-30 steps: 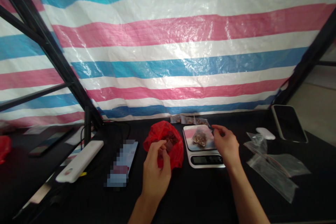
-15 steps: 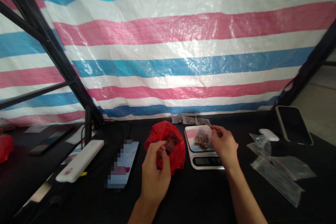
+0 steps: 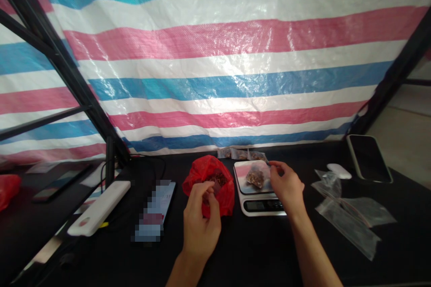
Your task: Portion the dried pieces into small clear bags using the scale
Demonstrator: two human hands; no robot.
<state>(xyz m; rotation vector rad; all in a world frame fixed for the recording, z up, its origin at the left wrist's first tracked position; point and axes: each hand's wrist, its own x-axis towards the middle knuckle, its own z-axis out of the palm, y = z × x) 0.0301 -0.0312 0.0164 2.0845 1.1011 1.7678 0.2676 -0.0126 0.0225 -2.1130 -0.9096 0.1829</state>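
A red plastic bag (image 3: 224,195) of small brown pieces lies open on the black table. My left hand (image 3: 201,220) hovers just in front of it, fingers pinched on a few of the brown pieces. To its right stands a white kitchen scale (image 3: 262,204) with a small clear bag (image 3: 256,176) of the same brown pieces on its platform. My right hand (image 3: 285,185) rests at the scale's right side, fingers pinched on the upper right edge of that clear bag.
Several filled small bags (image 3: 240,153) lie behind the scale by the striped tarp. Empty clear bags (image 3: 350,217) lie at the right, with a white case (image 3: 339,171) and a dark phone (image 3: 369,158). A phone (image 3: 155,210) and white power bank (image 3: 99,207) lie left.
My left hand has drawn slightly back from the red bag with its pinch closed. My right hand keeps its hold at the clear bag's edge. The view shifted slightly.
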